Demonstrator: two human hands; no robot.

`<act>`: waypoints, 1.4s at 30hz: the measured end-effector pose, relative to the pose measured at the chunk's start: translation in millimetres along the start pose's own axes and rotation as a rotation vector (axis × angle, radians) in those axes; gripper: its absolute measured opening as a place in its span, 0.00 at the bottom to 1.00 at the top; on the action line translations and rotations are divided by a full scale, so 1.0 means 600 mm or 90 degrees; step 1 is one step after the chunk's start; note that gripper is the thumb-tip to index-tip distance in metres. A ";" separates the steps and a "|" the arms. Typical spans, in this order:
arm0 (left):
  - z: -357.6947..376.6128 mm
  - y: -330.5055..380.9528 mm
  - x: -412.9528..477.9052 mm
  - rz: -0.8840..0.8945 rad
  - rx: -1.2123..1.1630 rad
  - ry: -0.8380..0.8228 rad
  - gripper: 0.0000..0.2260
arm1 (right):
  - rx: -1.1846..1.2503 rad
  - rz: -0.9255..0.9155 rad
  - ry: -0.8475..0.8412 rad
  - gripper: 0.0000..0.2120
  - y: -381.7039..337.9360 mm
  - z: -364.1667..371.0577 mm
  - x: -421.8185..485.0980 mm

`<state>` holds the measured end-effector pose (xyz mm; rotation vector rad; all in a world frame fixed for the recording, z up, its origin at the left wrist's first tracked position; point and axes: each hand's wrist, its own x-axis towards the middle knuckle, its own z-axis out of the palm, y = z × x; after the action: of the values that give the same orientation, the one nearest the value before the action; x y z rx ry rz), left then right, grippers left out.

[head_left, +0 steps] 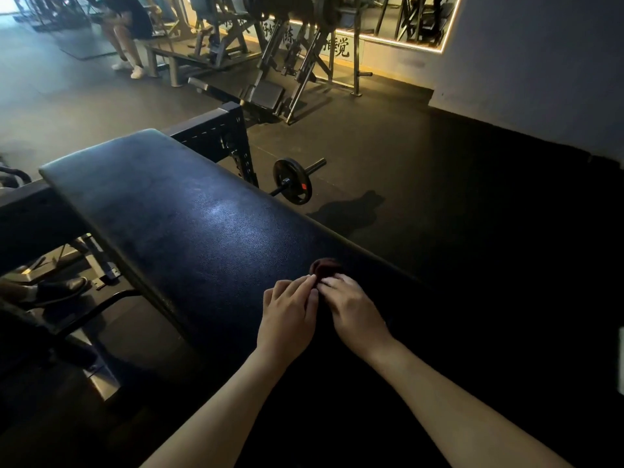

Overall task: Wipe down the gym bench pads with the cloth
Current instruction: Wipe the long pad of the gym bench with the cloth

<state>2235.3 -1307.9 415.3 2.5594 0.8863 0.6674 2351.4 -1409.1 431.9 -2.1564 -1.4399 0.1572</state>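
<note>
Left hand [287,309], right hand [351,307] pinching cloth [326,267] on bench pad [175,214]; barbell [293,181] beyond.

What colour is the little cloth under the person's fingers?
Dark reddish-brown, as far as the dim head view shows the cloth.

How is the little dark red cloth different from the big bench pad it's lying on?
The cloth is small and bunched up; the bench pad is long, broad and flat. The cloth looks dark reddish and dull; the pad is black and shiny where light hits it. The left hand and right hand pinch the cloth, not the pad. Both are dark.
</note>
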 end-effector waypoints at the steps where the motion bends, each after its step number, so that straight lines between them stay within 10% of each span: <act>1: 0.000 0.001 -0.003 0.003 0.009 0.002 0.22 | -0.016 -0.003 0.019 0.18 0.018 -0.003 0.009; 6: -0.005 0.002 -0.005 0.008 0.023 -0.015 0.22 | -0.056 0.173 0.079 0.20 0.048 -0.016 0.038; 13: -0.027 -0.009 -0.048 -0.025 -0.027 0.023 0.23 | 0.014 -0.027 0.017 0.16 -0.047 0.022 -0.038; 18: -0.054 -0.019 -0.086 -0.035 -0.025 0.042 0.22 | -0.049 0.108 0.081 0.16 -0.022 0.017 -0.009; 27: -0.076 -0.065 -0.192 -0.037 -0.076 0.122 0.18 | 0.023 -0.079 0.022 0.17 -0.134 0.068 -0.114; 32: -0.076 -0.070 -0.234 -0.053 -0.064 0.146 0.18 | -0.031 0.085 0.062 0.18 -0.108 0.055 -0.075; 42: -0.089 -0.074 -0.277 -0.116 -0.176 0.126 0.22 | -0.016 -0.061 0.044 0.16 -0.177 0.081 -0.133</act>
<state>2070.4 -1373.5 386.6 2.1685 0.9984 0.9277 2211.8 -1431.8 427.5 -2.0859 -1.5096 0.0298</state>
